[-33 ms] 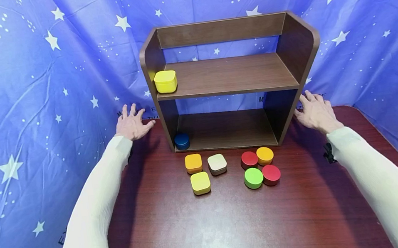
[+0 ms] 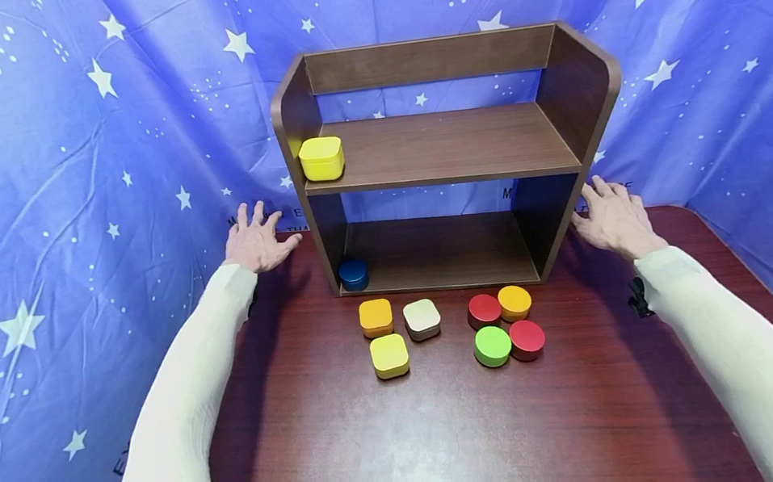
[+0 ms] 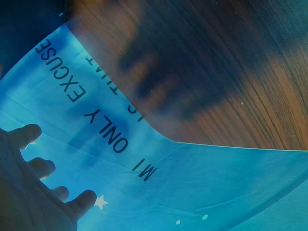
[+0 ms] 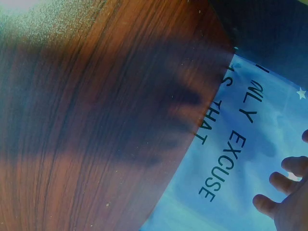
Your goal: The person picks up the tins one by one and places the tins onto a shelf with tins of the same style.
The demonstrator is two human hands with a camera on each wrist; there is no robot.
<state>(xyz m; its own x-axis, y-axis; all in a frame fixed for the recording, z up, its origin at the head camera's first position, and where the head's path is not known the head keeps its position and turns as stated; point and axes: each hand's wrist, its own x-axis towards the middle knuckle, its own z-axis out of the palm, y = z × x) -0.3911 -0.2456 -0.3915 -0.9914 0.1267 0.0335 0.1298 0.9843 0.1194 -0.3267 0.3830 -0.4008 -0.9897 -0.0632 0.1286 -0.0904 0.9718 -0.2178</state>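
My left hand (image 2: 258, 241) is held with fingers spread, left of a brown two-tier shelf (image 2: 447, 147), holding nothing. On the shelf's other side my right hand (image 2: 617, 219) also has its fingers extended and holds nothing; whether it touches the side panel I cannot tell. A yellow square tin (image 2: 322, 159) sits at the left of the upper tier, a blue round tin (image 2: 353, 275) at the left of the lower. In front stand an orange square tin (image 2: 376, 318), a cream one (image 2: 422, 318) and another yellow one (image 2: 390, 355).
To the right lie two red round tins (image 2: 484, 310), a green one (image 2: 492, 346) and an orange one (image 2: 515, 302), close together. All stand on a dark red wooden table (image 2: 414, 449). A blue star-patterned cloth (image 2: 158, 124) hangs behind and at both sides.
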